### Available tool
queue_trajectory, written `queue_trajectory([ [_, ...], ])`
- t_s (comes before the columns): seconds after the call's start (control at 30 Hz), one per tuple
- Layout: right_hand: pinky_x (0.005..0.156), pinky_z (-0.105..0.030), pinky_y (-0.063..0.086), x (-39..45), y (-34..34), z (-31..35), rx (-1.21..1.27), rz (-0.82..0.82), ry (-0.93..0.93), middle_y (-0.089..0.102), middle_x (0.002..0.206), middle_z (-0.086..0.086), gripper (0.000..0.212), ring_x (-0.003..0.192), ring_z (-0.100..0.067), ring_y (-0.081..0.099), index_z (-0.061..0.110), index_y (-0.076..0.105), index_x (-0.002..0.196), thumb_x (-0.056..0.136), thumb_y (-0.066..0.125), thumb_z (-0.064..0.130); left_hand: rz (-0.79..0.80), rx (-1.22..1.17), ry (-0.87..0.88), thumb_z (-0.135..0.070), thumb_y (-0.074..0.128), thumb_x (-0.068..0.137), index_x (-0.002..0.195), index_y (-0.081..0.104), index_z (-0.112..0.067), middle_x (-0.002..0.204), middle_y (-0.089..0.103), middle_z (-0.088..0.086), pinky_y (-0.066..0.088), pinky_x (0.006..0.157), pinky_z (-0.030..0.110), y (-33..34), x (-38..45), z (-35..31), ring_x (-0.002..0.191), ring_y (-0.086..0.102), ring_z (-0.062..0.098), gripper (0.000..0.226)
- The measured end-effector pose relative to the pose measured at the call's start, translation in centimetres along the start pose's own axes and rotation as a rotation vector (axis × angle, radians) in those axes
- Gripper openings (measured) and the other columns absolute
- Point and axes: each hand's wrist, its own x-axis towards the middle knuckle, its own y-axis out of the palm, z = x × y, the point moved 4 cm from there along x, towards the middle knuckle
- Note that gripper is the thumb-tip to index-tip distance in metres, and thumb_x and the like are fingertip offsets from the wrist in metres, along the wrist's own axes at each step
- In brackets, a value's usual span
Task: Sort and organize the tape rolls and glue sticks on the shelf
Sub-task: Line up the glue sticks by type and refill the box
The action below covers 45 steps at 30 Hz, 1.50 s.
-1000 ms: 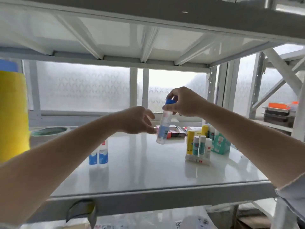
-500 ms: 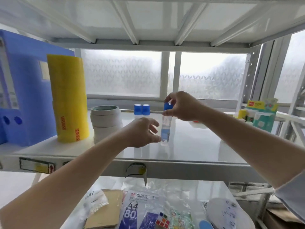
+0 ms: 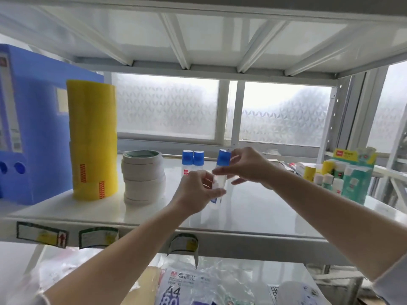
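A clear glue bottle with a blue cap (image 3: 222, 160) is held upright over the white shelf (image 3: 253, 214), near its middle. My left hand (image 3: 196, 192) wraps its lower body. My right hand (image 3: 248, 167) pinches it just under the cap. Two more blue-capped glue bottles (image 3: 193, 160) stand side by side right behind. A stack of white tape rolls (image 3: 144, 177) sits to the left, next to a tall stack of yellow tape rolls (image 3: 93, 142). Several glue sticks (image 3: 326, 178) stand at the far right beside a green box (image 3: 354, 183).
A blue file box (image 3: 28, 133) stands at the shelf's left end. An upper shelf (image 3: 198, 34) hangs close overhead. A frosted window (image 3: 167, 108) is behind. Below the shelf's front edge lie plastic bags and an A4 paper pack (image 3: 176, 287).
The view has swung left and down from the glue sticks to the tape stacks. My left hand closed around the bottle's lower body, which it had only been nearing.
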Motion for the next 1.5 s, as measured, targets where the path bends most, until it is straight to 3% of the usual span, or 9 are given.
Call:
queue_trajectory([
  [0.17, 0.061, -0.021, 0.059, 0.3, 1.5, -1.8, 0.112, 0.049, 0.073, 0.072, 0.081, -0.002, 0.023, 0.068, -0.011, 0.069, 0.010, 0.071, 0.089, 0.069, 0.083, 0.014, -0.037, 0.057, 0.035, -0.027, 0.076, 0.076, 0.101, 0.066, -0.009, 0.089, 0.070, 0.000, 0.055, 0.079, 0.025, 0.4, -0.2, 0.1, 0.078, 0.066, 0.013, 0.032],
  [0.27, 0.069, -0.022, 0.058, 1.1, 1.2, -2.1, 0.114, 0.065, 0.105, 0.071, 0.089, -0.004, 0.026, 0.077, -0.014, 0.068, 0.011, 0.068, 0.093, 0.070, 0.081, 0.009, 0.046, 0.059, -0.018, -0.023, 0.075, 0.077, 0.105, 0.069, -0.008, 0.097, 0.072, 0.002, 0.056, 0.085, 0.033, 0.2, -0.2, 1.0, 0.087, 0.067, 0.017, 0.032],
  [0.43, 0.078, -0.028, 0.058, 1.8, 2.1, -1.8, 0.117, 0.093, 0.058, 0.071, 0.094, -0.006, 0.033, 0.083, -0.018, 0.068, 0.005, 0.069, 0.102, 0.071, 0.079, -0.001, 0.001, 0.095, -0.057, -0.024, 0.077, 0.076, 0.106, 0.070, -0.008, 0.097, 0.072, 0.002, 0.056, 0.088, 0.036, -0.3, -0.6, 2.3, 0.084, 0.067, 0.016, 0.034],
  [0.6, 0.063, -0.017, 0.057, 2.8, 2.7, -1.8, 0.064, 0.098, 0.021, 0.070, 0.089, 0.000, 0.036, 0.077, -0.012, 0.066, 0.004, 0.068, 0.106, 0.072, 0.076, -0.005, -0.004, 0.196, -0.100, -0.025, 0.076, 0.076, 0.105, 0.070, -0.010, 0.103, 0.071, 0.001, 0.049, 0.098, 0.037, -1.1, -0.9, 2.9, 0.090, 0.062, 0.015, 0.033],
  [0.8, 0.069, -0.021, 0.055, 3.5, 3.0, -2.0, 0.021, 0.080, 0.001, 0.069, 0.097, -0.005, 0.037, 0.089, -0.020, 0.065, 0.003, 0.067, 0.108, 0.073, 0.076, -0.003, 0.103, 0.336, -0.086, -0.025, 0.077, 0.075, 0.108, 0.069, -0.012, 0.102, 0.070, 0.001, 0.052, 0.088, 0.027, -2.8, -1.0, 2.4, 0.088, 0.064, 0.014, 0.036],
  [1.03, 0.060, -0.017, 0.054, 3.9, 3.5, -1.8, 0.033, 0.080, -0.006, 0.070, 0.099, -0.007, 0.037, 0.088, -0.018, 0.065, 0.003, 0.067, 0.109, 0.073, 0.075, -0.004, 0.225, 0.543, -0.106, -0.026, 0.074, 0.078, 0.112, 0.066, -0.015, 0.102, 0.068, -0.001, 0.055, 0.084, 0.027, -5.6, -1.0, 1.8, 0.091, 0.064, 0.014, 0.036],
  [1.17, 0.073, -0.029, 0.059, 4.0, 3.9, -2.4, -0.032, 0.124, 0.058, 0.071, 0.103, -0.010, 0.036, 0.089, -0.020, 0.065, 0.004, 0.068, 0.107, 0.073, 0.077, 0.001, 0.265, 0.569, -0.147, -0.027, 0.076, 0.077, 0.113, 0.065, -0.016, 0.103, 0.068, -0.002, 0.056, 0.088, 0.034, -6.5, -1.1, 2.3, 0.093, 0.065, 0.014, 0.039],
  [1.27, 0.088, -0.041, 0.056, 3.8, 4.5, -3.4, -0.038, 0.162, 0.116, 0.069, 0.091, -0.007, 0.033, 0.087, -0.022, 0.064, -0.001, 0.067, 0.105, 0.074, 0.076, -0.003, 0.275, 0.562, -0.140, -0.026, 0.076, 0.076, 0.113, 0.066, -0.015, 0.103, 0.069, -0.001, 0.056, 0.088, 0.034, -6.6, -1.3, 2.4, 0.093, 0.065, 0.013, 0.040],
  [1.5, 0.088, -0.038, 0.056, 4.1, 4.8, -3.5, -0.076, 0.179, 0.134, 0.068, 0.103, -0.009, 0.038, 0.093, -0.023, 0.064, 0.003, 0.066, 0.110, 0.074, 0.078, 0.005, 0.288, 0.568, -0.129, -0.028, 0.077, 0.075, 0.112, 0.066, -0.016, 0.099, 0.069, -0.004, 0.056, 0.086, 0.033, -6.4, -1.3, 2.3, 0.090, 0.065, 0.013, 0.040],
])
